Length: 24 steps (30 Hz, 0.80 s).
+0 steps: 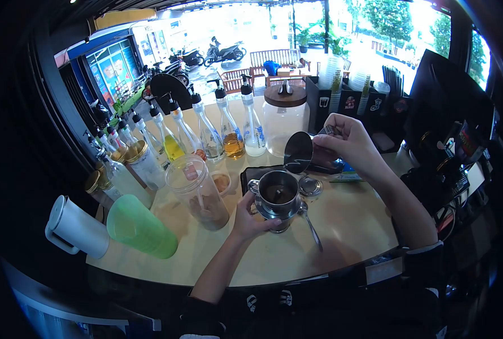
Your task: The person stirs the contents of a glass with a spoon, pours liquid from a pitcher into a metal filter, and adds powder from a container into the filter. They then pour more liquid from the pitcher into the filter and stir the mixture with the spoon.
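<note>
Holding the metal cup [286, 210] low on the table [353, 226], your left hand [245, 219] likely stops it tipping; your right hand [350, 141] grips a shiny jug [326, 160], leaned near its rim.

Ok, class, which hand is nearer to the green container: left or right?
Left. The left hand grips the metal cup, to the right of the green container; the right hand is raised beyond that cup, farther right.

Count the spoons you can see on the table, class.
1. The spoon lies on the table, just right of the metal cup. Others may be hidden behind the containers.
</note>
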{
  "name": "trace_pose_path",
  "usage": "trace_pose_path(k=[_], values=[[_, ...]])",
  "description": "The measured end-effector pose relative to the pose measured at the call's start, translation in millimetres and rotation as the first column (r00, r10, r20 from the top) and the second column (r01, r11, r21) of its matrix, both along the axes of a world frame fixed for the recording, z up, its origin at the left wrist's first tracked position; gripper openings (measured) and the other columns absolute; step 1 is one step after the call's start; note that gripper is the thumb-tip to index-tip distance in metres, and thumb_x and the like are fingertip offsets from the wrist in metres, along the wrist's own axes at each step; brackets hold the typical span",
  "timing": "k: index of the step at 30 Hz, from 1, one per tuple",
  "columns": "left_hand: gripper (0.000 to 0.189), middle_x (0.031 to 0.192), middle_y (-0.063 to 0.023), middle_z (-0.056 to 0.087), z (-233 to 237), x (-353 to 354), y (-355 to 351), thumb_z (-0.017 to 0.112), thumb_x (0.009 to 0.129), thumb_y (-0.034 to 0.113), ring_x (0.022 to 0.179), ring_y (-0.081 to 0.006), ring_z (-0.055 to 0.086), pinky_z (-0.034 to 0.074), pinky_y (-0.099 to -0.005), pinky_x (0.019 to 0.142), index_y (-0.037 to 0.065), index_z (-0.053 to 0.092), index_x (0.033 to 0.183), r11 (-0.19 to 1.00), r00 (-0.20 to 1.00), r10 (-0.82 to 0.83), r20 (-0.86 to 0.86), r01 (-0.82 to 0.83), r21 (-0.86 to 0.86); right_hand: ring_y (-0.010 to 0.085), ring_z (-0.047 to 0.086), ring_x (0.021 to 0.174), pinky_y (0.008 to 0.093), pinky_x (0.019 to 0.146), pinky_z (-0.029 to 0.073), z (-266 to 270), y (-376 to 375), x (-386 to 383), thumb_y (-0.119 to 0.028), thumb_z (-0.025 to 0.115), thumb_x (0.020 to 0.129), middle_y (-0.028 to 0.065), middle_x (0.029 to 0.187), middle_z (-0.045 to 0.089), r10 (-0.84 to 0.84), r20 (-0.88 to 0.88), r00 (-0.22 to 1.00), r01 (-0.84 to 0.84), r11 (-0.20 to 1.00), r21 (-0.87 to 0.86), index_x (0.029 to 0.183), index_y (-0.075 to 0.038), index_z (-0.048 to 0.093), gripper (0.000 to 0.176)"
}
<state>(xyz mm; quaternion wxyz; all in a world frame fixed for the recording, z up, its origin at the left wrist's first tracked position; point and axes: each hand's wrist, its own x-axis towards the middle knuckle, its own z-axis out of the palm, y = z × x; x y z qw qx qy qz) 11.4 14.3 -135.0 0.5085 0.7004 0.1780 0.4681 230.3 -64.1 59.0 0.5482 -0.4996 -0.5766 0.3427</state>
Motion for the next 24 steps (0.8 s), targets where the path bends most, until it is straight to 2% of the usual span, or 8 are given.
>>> trace_pose_path(k=[6,15,17,24], values=[[0.086,0.113,-0.0092,0.062,1.9,0.9,0.0,0.088,0.054,0.036,0.108,-0.0200,0.058,0.043,-0.0351,0.097,0.000,0.053,0.124,1.000,1.000,-0.011,0.016,0.011,0.022,-0.0024,0.051,0.063,0.0145,0.053,0.040,2.5,0.7,-5.4,-0.003,0.066,0.085,-0.0034,0.068,0.056,0.036,0.000,0.999,-0.036,0.999,-0.002,0.074,-0.007,0.046,0.023],[0.084,0.114,-0.0085,0.062,0.2,2.1,1.1,0.088,0.055,0.037,0.107,-0.0190,0.059,0.043,-0.0341,0.096,0.001,0.054,0.123,0.999,0.999,-0.013,0.048,0.011,0.047,-0.0004,0.056,0.067,0.0150,0.057,0.046,4.1,-3.9,-10.8,-0.004,0.065,0.086,-0.0013,0.071,0.057,0.087,-0.032,0.996,-0.087,0.996,0.003,0.077,-0.007,0.044,0.023],[0.083,0.113,-0.0083,0.062,0.7,2.0,0.7,0.088,0.055,0.037,0.107,-0.0189,0.059,0.043,-0.0341,0.096,0.001,0.054,0.122,0.999,0.999,-0.012,0.037,0.010,0.040,0.0080,0.066,0.073,0.0182,0.062,0.056,2.6,-4.3,-5.5,-0.003,0.064,0.087,0.0034,0.074,0.062,0.126,-0.013,0.992,-0.126,0.992,0.011,0.083,0.000,0.050,0.015],[0.082,0.112,-0.0084,0.063,-0.3,1.5,-0.7,0.088,0.055,0.036,0.107,-0.0192,0.059,0.043,-0.0343,0.096,0.001,0.054,0.122,1.000,1.000,-0.004,0.031,0.004,0.016,0.0081,0.066,0.073,0.0185,0.061,0.055,3.6,-17.8,2.6,-0.003,0.064,0.087,0.0049,0.076,0.064,0.128,-0.008,0.992,-0.128,0.992,0.017,0.083,-0.001,0.050,0.015]])
